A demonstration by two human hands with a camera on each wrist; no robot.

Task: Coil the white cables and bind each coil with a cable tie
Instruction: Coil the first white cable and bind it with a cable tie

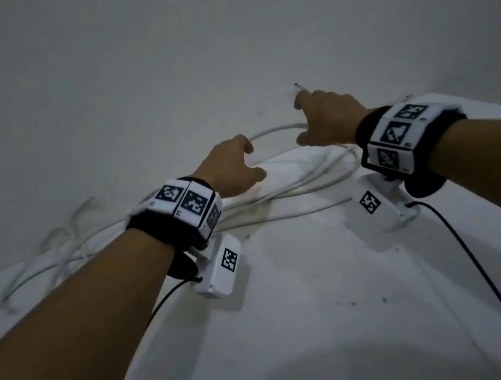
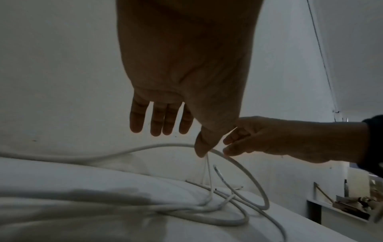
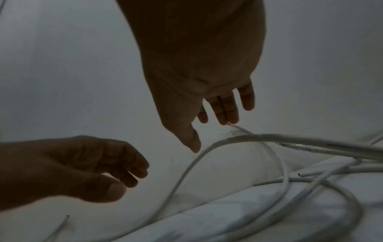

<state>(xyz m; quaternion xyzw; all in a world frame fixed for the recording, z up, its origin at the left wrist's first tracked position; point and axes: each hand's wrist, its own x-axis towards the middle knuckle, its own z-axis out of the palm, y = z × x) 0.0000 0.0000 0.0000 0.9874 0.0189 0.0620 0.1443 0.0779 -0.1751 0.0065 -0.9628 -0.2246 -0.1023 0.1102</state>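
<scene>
Head view, with both wrist views. The left hand hung above the white surface with its 4 fingers straight and slightly spread, and its thumb pointed down toward a raised loop of the white cables; whether the thumb tip touched the loop could not be told, and the hand held nothing. The right hand reached toward the pale wall, its fingers extended and apart and its thumb lowered beside the same arching strand; nothing was gripped. A free cable end stuck up just beyond the right fingertips, so near them in the right wrist view that contact could not be settled.

The white cables lay loose and uncoiled in overlapping loops on the white surface, mostly under and between the 2 hands, with further strands trailing off to the left. In the left wrist view 1 loop stood up off the surface below the left thumb, beside the right hand.

Each wrist carried a black band with white blocks bearing black-and-white square coded markers; small characters beside the markers were too blurred to read. A thin black lead ran from the right wrist unit toward the viewer
</scene>
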